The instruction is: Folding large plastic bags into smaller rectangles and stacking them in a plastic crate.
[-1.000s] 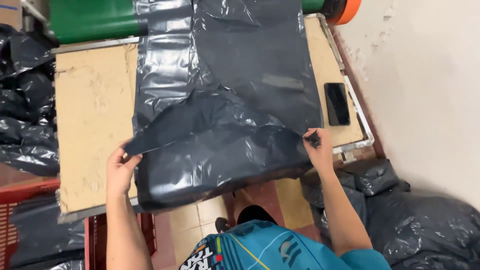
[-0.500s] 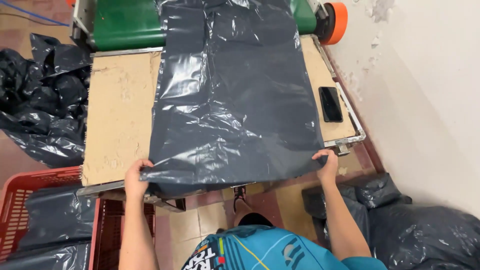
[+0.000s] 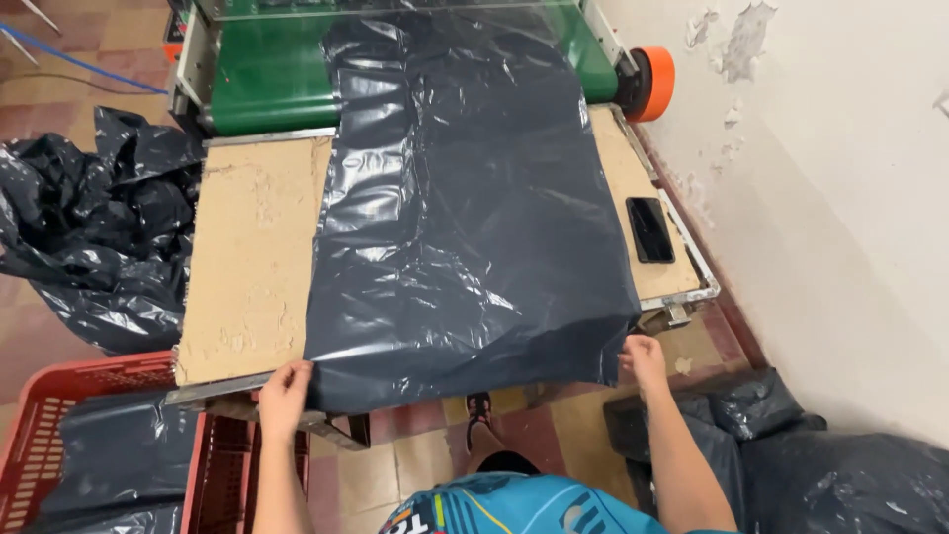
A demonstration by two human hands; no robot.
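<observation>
Dark grey plastic sheeting [image 3: 465, 227] is lying spread over the worn brown bench [image 3: 252, 257], running back onto the green conveyor machine [image 3: 267, 84] at the far end and hanging a little over the near edge. In the head view, the only one here, the left hand [image 3: 285, 388] is pinching the sheet's near left corner at the bench edge, fingers closed on the film. The right hand [image 3: 645, 358] is gripping the near right corner, just off the bench's end and below the black phone [image 3: 650, 229] that is resting on the bare strip beside the sheet.

Judging by the wrinkles and glossy highlights, the film looks thin, light and limp, with no stiffness of its own; it is likely slippery against itself and prone to billowing, creasing or stretching if pulled unevenly. Holding it at the two near corners, as both hands are doing, seems the surest grip, since the middle offers nothing firm.

Crumpled dark plastic [image 3: 94, 227] is piled on the floor to the left, more is lying by the wall [image 3: 830, 198] on the right, and a red crate [image 3: 40, 405] at lower left is holding folded pieces.
</observation>
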